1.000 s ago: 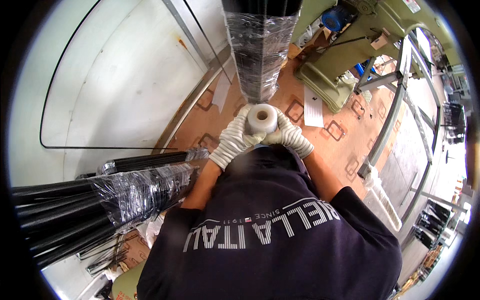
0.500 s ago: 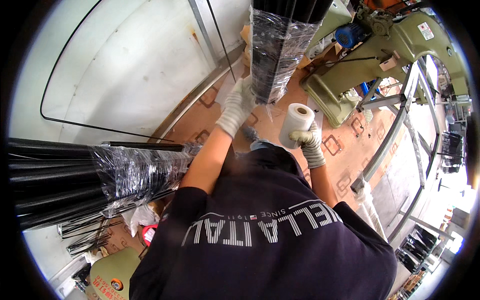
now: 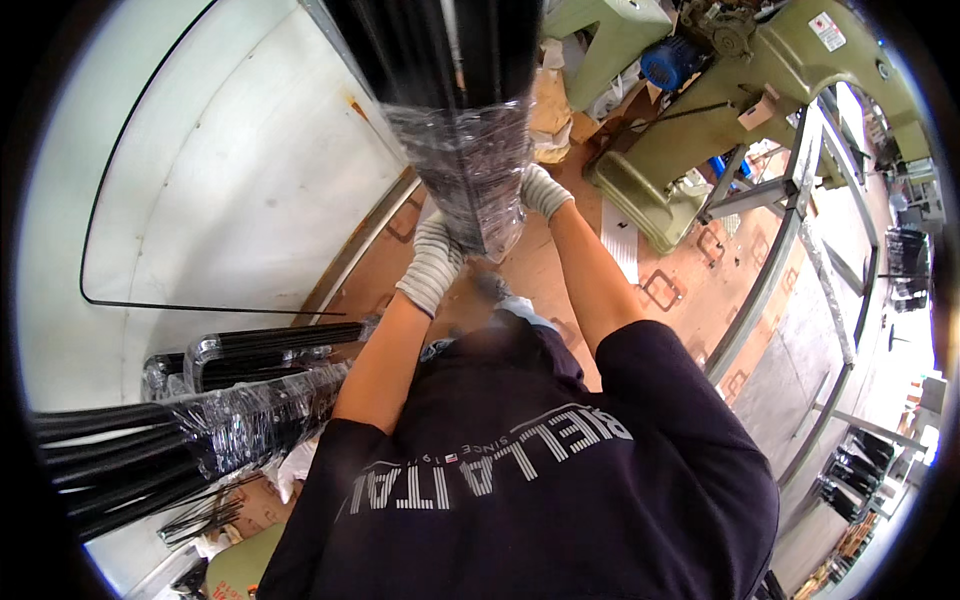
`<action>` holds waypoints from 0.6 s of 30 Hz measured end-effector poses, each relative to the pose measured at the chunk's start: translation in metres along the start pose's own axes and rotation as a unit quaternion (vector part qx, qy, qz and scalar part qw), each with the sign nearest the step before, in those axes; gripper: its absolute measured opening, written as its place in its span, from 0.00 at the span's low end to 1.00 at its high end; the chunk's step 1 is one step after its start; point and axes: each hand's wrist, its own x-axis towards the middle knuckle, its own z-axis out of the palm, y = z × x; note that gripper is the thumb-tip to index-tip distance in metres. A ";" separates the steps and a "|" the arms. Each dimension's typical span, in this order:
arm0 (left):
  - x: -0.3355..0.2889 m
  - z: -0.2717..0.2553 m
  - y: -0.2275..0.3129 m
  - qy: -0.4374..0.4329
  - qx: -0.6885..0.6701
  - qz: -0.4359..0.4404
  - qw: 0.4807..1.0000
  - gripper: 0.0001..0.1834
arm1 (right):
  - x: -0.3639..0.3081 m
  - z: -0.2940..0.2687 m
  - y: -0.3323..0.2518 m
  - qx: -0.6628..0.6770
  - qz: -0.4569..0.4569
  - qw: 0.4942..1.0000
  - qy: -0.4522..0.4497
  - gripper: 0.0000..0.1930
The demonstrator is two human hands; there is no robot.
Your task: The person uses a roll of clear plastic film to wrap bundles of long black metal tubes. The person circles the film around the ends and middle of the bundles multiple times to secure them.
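A bundle of black tubes [image 3: 450,50], its lower part wrapped in clear stretch film [image 3: 460,150], stands in front of me and leans slightly. My left hand [image 3: 433,265], in a pale knitted glove, is closed against the lower left edge of the bundle, its fingertips partly behind it. On the opposite side, my right hand [image 3: 546,190], gloved the same way, reaches behind the bundle. Its fingers are hidden there, so what it holds does not show. The roll of stretch film is out of sight.
More film-wrapped black tubes [image 3: 250,415] lie at my left, by a pale wall panel [image 3: 220,200]. An olive-green machine [image 3: 760,100] with a blue motor [image 3: 668,65] stands at the far right. A grey metal frame [image 3: 790,230] runs along the right. Brown paper bags [image 3: 550,115] sit behind the bundle.
My right hand has gone from beside the bundle, where it held the film roll, to behind it; the roll has vanished from view. The bundle appears further left and closer.
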 end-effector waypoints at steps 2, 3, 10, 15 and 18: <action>0.005 -0.012 0.003 -0.008 0.008 0.023 1.000 0.17 | -0.001 0.002 -0.019 0.222 -0.014 0.974 -0.053 0.13; 0.011 -0.017 0.005 -0.011 0.003 0.014 1.000 0.17 | 0.000 0.001 -0.025 0.287 -0.021 0.954 -0.078 0.12; 0.062 -0.063 0.005 -0.251 0.434 0.178 0.847 0.19 | 0.006 -0.009 -0.047 0.449 -0.045 0.876 -0.174 0.05; 0.102 -0.081 0.008 -0.237 0.649 0.361 0.626 0.21 | 0.021 0.011 -0.055 0.609 0.092 0.773 -0.153 0.06; 0.128 -0.079 0.012 -0.204 0.678 0.328 0.626 0.19 | 0.025 0.009 -0.053 0.593 0.100 0.789 -0.123 0.09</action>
